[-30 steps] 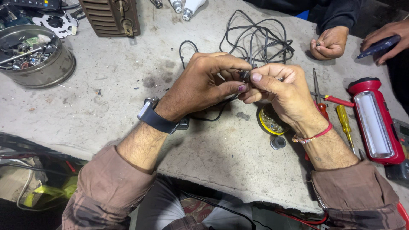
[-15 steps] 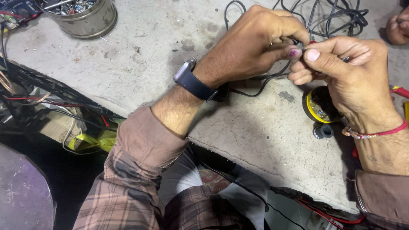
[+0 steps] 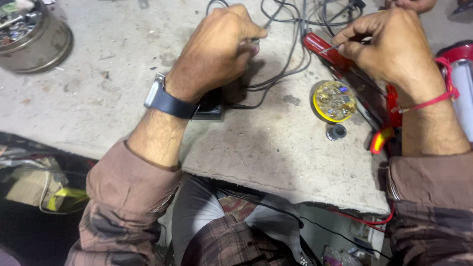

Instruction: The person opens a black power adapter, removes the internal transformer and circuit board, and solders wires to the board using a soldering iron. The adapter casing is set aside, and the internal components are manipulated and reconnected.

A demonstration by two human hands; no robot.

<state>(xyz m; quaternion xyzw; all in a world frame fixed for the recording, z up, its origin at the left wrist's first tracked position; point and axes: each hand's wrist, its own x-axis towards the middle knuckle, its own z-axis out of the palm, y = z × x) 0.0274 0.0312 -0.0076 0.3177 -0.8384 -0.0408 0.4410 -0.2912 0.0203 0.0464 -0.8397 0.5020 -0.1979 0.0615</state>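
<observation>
My left hand [image 3: 217, 54] is closed on a black wire [image 3: 276, 74] near the middle of the concrete bench [image 3: 276, 157]; a dark watch is on that wrist. My right hand [image 3: 394, 49], with a red thread on its wrist, pinches a thin bare wire end [image 3: 327, 48] between thumb and forefinger. Just under that wire end lies a red tool handle [image 3: 322, 47]. The two hands are apart, with a loose tangle of black cables [image 3: 295, 19] behind them. A small black box [image 3: 212, 106] sits under my left wrist.
A yellow round tin of small parts [image 3: 335, 101] and a little black cap [image 3: 337, 132] lie in front of my right hand. A metal tin of scrap [image 3: 34, 34] stands far left. A red lamp [image 3: 463, 74] is at the right edge. Another person's hand [image 3: 409, 4] shows at the top.
My hands, which were pressed together on the wire, have drawn apart. The view has come closer and shifted toward the bench edge.
</observation>
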